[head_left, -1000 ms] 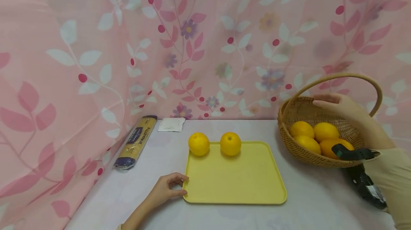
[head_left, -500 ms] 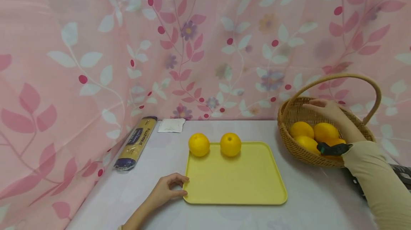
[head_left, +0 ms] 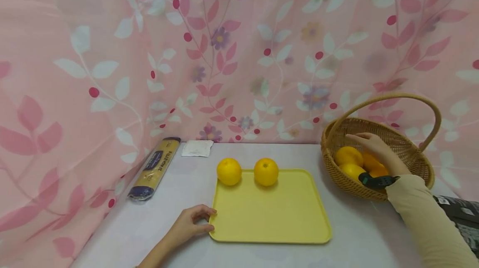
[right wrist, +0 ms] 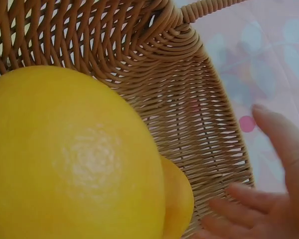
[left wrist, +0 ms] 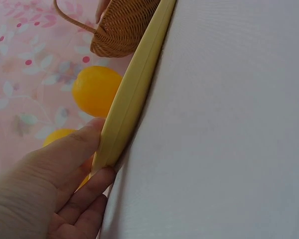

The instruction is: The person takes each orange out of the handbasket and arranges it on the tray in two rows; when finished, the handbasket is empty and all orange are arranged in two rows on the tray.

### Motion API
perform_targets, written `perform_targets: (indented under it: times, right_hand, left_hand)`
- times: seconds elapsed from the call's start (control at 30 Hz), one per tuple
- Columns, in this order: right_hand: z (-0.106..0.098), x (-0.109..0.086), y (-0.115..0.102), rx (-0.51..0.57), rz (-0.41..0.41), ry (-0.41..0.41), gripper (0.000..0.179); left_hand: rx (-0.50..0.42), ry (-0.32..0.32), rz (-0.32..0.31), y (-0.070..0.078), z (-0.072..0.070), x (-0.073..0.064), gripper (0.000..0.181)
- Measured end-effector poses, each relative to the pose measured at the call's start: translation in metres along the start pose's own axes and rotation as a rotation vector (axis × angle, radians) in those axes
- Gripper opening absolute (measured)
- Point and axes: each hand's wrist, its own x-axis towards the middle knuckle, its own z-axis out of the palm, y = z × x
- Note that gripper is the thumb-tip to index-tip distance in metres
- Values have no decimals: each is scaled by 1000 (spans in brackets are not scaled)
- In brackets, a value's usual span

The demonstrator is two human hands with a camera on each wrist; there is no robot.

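A yellow tray [head_left: 269, 214] lies on the table with two oranges [head_left: 229, 172] at its back edge. At its left edge, my left hand [head_left: 192, 222] holds the rim between curled fingers and thumb; the left wrist view shows the thumb [left wrist: 89, 134] on the corner. On the right, a wicker basket [head_left: 333, 176] with a tall handle contains several oranges [head_left: 349, 156]. My right hand [head_left: 378, 147] reaches into it above the fruit, fingers extended and holding nothing. In the right wrist view, a large orange [right wrist: 74, 154] fills the left side, apart from the right hand [right wrist: 269, 199].
A pack of spaghetti [head_left: 155, 168] lies at the left, with a small white packet [head_left: 197, 148] near the back. A dark object [head_left: 460, 214] shows beside the right sleeve. Floral pink cloth [head_left: 239, 51] hangs behind the table.
My right hand has moved left and lower into the basket, over the oranges. The left hand stays at the tray's edge. The whole head view has shifted slightly.
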Motion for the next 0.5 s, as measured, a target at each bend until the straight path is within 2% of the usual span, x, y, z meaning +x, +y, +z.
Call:
perform_targets:
  times: [0.23, 0.4, 0.5]
  right_hand:
    - [2, -1, 3, -223, 36, -129, 92]
    - [3, 5, 7, -298, -14, -200, 84]
    - [5, 8, 11, -326, -38, -204, 80]
  left_hand:
    - [-19, -16, 26, -1, -1, -1, 30]
    - [2, -1, 22, -1, -1, 1, 30]
    - [0, -2, 12, -1, -1, 0, 30]
